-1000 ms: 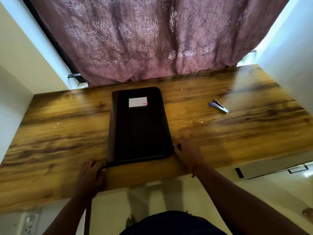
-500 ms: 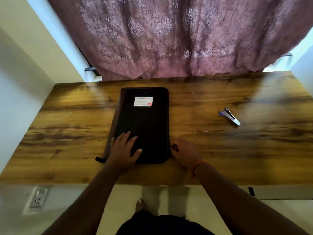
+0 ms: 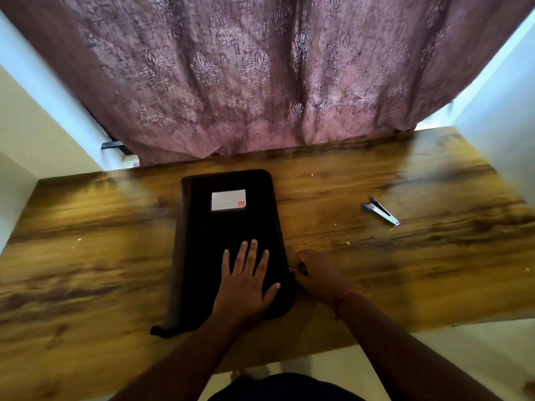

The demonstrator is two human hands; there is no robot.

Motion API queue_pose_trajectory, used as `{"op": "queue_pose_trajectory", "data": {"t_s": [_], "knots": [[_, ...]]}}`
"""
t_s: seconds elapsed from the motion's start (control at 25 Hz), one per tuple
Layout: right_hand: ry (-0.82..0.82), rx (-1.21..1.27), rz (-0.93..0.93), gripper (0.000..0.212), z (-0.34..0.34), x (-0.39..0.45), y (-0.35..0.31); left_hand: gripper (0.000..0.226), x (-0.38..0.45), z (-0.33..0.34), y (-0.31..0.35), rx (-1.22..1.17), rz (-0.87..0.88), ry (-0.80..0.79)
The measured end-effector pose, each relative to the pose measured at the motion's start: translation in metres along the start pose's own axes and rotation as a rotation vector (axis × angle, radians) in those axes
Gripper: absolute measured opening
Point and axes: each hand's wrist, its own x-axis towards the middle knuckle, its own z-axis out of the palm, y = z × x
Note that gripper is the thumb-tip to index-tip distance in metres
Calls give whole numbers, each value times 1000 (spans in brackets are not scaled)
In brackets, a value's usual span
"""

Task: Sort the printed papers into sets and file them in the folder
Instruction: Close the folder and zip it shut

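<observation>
Flat beneath left hand (image 3: 244, 280), folder (image 3: 228, 244)

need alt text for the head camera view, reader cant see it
A person's left hand presses flat on a closed black folder on a wooden table, while the right hand pinches something at the folder's right edge. A stapler lies to the right; a curtain hangs behind.

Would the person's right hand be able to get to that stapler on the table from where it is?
Probably yes. The stapler lies in the open on the table, with nothing between it and the right hand, now pinching at the folder's edge.
</observation>
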Motion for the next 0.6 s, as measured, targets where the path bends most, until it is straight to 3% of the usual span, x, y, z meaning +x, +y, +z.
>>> {"op": "queue_pose_trajectory", "data": {"t_s": [0.36, 0.6], "knots": [[94, 14, 145, 14, -19, 68, -14, 76, 1, -6, -3, -47, 35, 21], [82, 87, 131, 14, -42, 125, -18, 78, 2, -5, -3, -92, 21, 13]]}}
